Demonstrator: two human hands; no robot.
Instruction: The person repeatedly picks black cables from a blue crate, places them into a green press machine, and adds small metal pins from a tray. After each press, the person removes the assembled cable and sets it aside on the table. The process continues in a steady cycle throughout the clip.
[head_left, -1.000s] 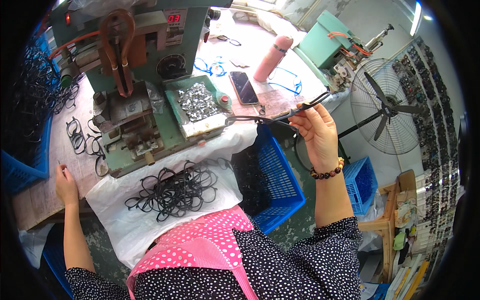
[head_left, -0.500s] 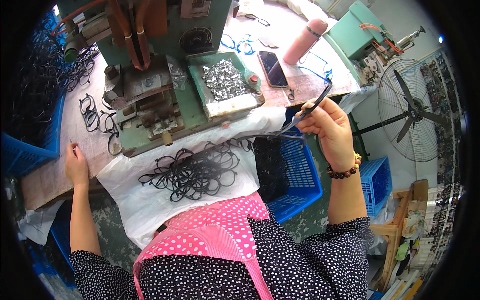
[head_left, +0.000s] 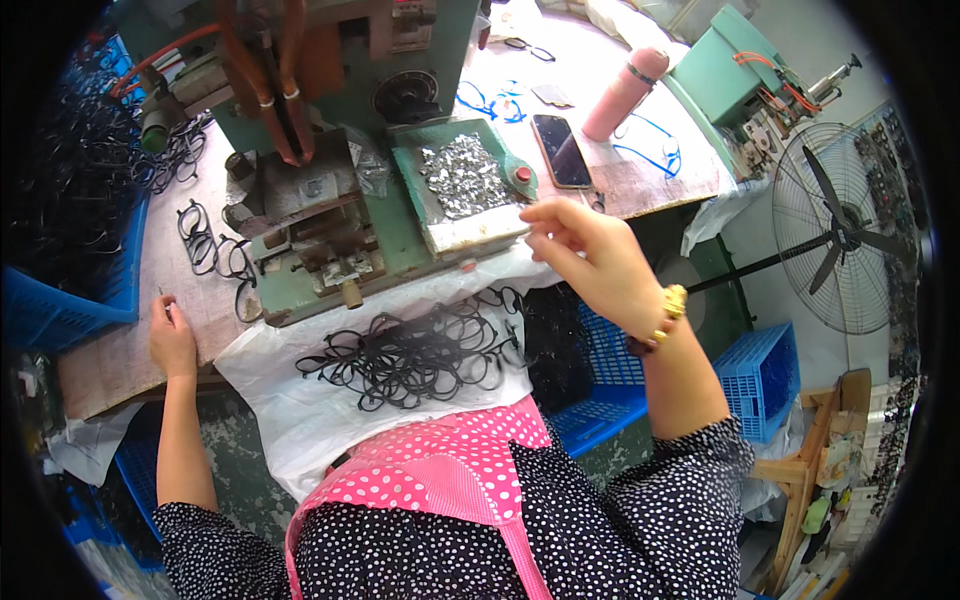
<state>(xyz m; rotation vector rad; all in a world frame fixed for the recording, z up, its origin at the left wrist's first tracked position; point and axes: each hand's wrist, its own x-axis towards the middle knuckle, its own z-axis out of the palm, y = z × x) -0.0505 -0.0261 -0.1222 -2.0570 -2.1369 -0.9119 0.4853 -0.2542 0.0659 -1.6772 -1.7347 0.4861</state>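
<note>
Now, one of the black frames [head_left: 405, 358] has left your right hand [head_left: 592, 258].
Your right fingers are slightly parted near the green tray [head_left: 404, 185]; the frames lie heaped on white cloth [head_left: 265, 375]. Your left hand [head_left: 174, 342] curls at the bench [head_left: 115, 372], its grip unclear.

Pale bench [head_left: 110, 378] — clock from view centre: black spectacle frames [head_left: 198, 240] at 9 o'clock, green machine [head_left: 310, 190] at 10, blue frames [head_left: 495, 105] at 12, phone [head_left: 562, 152] and pink bottle [head_left: 618, 100] at 1 — another blue pair [head_left: 670, 160] at 2.
</note>
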